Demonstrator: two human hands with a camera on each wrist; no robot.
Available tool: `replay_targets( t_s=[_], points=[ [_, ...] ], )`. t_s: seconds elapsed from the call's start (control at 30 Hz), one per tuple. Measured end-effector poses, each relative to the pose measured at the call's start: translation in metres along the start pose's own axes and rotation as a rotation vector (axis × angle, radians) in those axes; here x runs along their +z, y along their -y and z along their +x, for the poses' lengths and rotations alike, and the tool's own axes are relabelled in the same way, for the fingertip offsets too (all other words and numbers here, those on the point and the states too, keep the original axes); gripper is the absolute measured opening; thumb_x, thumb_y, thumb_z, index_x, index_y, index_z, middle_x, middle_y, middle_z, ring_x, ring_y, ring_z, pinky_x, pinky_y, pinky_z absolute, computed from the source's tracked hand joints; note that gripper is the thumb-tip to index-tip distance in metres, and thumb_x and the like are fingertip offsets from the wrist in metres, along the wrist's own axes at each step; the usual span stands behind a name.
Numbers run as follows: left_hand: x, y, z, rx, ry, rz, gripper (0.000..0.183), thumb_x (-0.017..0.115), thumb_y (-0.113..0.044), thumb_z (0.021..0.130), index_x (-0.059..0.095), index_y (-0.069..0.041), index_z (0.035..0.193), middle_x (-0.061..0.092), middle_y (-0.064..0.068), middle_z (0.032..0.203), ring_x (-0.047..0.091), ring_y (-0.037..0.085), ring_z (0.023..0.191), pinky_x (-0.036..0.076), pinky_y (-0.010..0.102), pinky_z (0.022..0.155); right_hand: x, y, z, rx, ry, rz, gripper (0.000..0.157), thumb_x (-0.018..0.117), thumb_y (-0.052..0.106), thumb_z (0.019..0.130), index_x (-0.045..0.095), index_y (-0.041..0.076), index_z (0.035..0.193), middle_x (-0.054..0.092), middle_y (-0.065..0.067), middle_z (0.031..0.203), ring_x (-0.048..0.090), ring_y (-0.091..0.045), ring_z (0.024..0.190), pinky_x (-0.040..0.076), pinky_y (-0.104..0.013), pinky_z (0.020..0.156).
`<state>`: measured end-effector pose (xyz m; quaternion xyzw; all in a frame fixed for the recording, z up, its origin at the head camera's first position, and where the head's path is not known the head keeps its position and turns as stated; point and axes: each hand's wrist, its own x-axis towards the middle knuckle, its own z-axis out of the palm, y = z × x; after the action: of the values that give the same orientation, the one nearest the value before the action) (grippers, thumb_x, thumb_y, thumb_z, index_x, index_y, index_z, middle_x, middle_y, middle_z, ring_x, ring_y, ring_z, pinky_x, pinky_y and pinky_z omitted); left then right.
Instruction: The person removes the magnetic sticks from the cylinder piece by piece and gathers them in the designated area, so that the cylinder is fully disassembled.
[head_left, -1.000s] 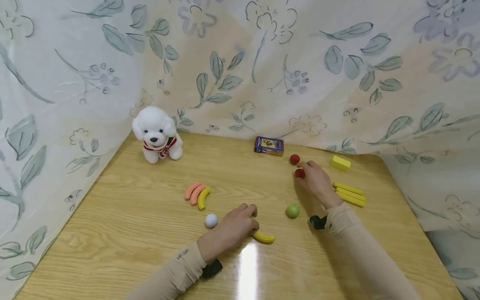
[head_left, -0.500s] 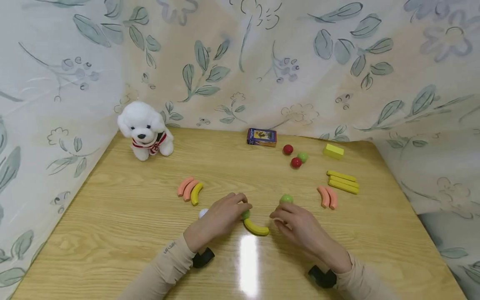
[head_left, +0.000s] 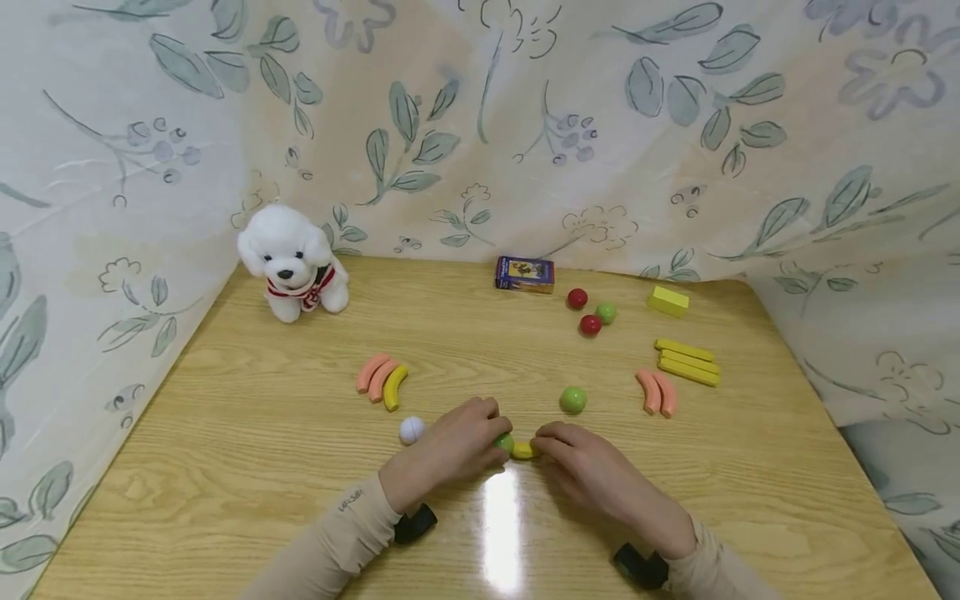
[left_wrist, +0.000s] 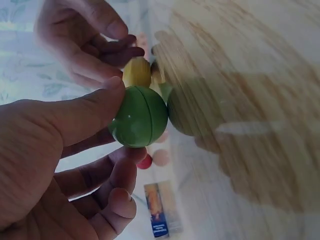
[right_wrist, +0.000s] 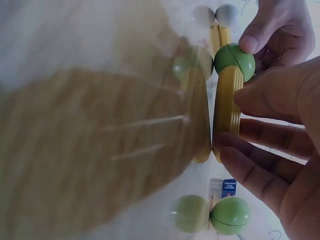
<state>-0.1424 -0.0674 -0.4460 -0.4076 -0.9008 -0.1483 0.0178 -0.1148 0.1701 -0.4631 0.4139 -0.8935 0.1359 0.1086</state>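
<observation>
Near the front middle of the table, my left hand (head_left: 453,446) pinches a green ball (left_wrist: 140,117) between thumb and fingers. My right hand (head_left: 592,471) holds a yellow curved piece (right_wrist: 228,107) by thumb and fingertips. One end of that piece meets the green ball in the right wrist view. Its other end is covered by the right hand in the head view. Just left of my left hand lies a white ball (head_left: 412,430). Another green ball (head_left: 573,400) rests beyond my right hand.
Two pink arcs and a yellow arc (head_left: 395,388) lie left. More pink arcs (head_left: 657,393), yellow sticks (head_left: 688,362) and a yellow block (head_left: 668,302) lie right. Red balls (head_left: 590,325), a green ball (head_left: 606,313), a small box (head_left: 525,274) and a plush dog (head_left: 292,262) stand further back.
My right hand has left the red balls, come toward the front and taken hold of the yellow curved piece. My left hand keeps the green ball. The head view has shifted slightly.
</observation>
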Motion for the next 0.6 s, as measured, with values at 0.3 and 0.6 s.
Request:
replay_targets(
  t_s=[0.3,0.6],
  points=[
    [0.0016,-0.0004,-0.0012,0.0,-0.019,0.015,0.019,0.072,-0.031,0.089,0.069,-0.014,0.097,0.056,-0.002,0.086,0.048,0.01,0.075,0.039,0.018,0.062,0.0022,0.0005,0.005,0.027,-0.013,0.015,0.025,0.075,0.003,0.081,0.07,0.007,0.105,0.064,-0.005,0.106,0.065,-0.014,0.088,0.056,-0.028,0.073],
    [0.0043,-0.0038,0.0006,-0.01,-0.016,0.009,0.021,0.072,-0.034,0.089,0.068,-0.013,0.093,0.058,-0.002,0.084,0.051,0.011,0.075,0.041,0.018,0.061,0.0046,-0.0007,0.0048,0.065,-0.084,0.001,0.025,0.076,0.001,0.08,0.072,0.003,0.104,0.059,-0.004,0.1,0.061,-0.011,0.081,0.053,-0.024,0.068]
  ],
)
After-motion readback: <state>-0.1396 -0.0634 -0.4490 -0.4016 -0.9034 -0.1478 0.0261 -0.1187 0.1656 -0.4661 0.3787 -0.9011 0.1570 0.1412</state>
